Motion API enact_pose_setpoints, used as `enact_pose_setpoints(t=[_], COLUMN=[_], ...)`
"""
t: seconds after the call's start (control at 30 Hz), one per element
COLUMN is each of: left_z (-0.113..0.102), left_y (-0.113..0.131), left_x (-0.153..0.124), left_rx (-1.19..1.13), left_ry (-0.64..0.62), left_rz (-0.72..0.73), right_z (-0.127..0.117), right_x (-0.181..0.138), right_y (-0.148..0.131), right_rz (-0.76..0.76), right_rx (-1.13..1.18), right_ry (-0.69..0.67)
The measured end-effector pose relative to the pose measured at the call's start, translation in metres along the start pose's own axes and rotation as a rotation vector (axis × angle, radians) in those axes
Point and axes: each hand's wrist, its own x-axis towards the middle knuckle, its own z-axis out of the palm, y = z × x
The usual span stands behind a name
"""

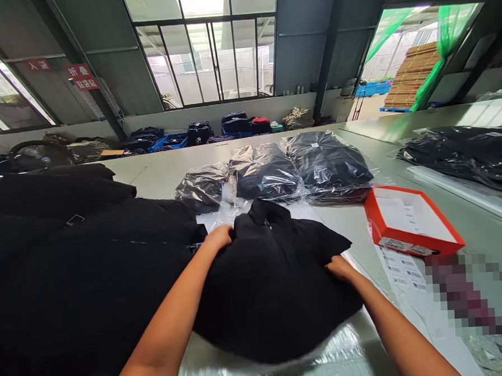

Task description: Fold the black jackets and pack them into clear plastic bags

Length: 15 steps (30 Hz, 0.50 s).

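Observation:
A black jacket [277, 287] with a stand-up collar hangs between my two hands over the table, its front zip facing up. My left hand [220, 238] grips its left shoulder side, the fingers closed on the fabric. My right hand [339, 266] pinches the cloth by the right sleeve, with the fingertips partly hidden. Beneath the jacket lies clear plastic wrap [327, 352]. Close to my left arm is a large pile of black garments [83, 286], which reaches the left edge of the view.
Behind the jacket sit black garments in clear bags [267, 176]. An orange-red box [412, 219] stands at the right beside barcode label sheets [404, 272]. Another bagged garment [463, 154] lies far right on the table [158, 179]. Blue crates with dark bundles line the wall.

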Motion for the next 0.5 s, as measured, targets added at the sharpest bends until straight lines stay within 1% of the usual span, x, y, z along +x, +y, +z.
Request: enact_pose_setpoints(t=[0.1,0.13,0.17,0.2,0.27,0.33,0.37,0.43,0.5], left_z=[-0.029,-0.034,-0.034,-0.029,-0.008,0.023,0.039,0.065,0.081], left_y=[-0.002,-0.004,-0.008,-0.013,-0.026,-0.040,-0.046,-0.058,-0.067], left_x=[0.008,0.007,0.004,-0.001,-0.012,-0.025,-0.030,-0.039,-0.043], left_rx=[0.142,0.180,0.210,0.228,0.244,0.266,0.290,0.317,0.306], left_ry=[0.115,0.144,0.148,0.113,-0.040,-0.244,-0.285,-0.230,-0.140], left_rz=[-0.088,-0.101,-0.102,-0.095,-0.075,-0.076,-0.069,-0.084,-0.090], right_z=[0.010,0.011,0.013,0.013,0.011,0.009,0.008,0.007,0.003], right_x=[-0.009,-0.011,-0.012,-0.013,-0.013,-0.014,-0.015,-0.020,-0.028], right_y=[0.010,0.013,0.015,0.016,0.015,0.010,0.007,0.000,-0.004], right_rz=[0.040,0.051,0.058,0.061,0.046,0.018,0.011,0.013,0.020], right_rx=[-0.022,-0.037,-0.053,-0.067,-0.077,-0.065,-0.063,-0.071,-0.084], right_ry=[0.008,0.019,0.034,0.048,0.062,0.043,0.031,0.043,0.100])
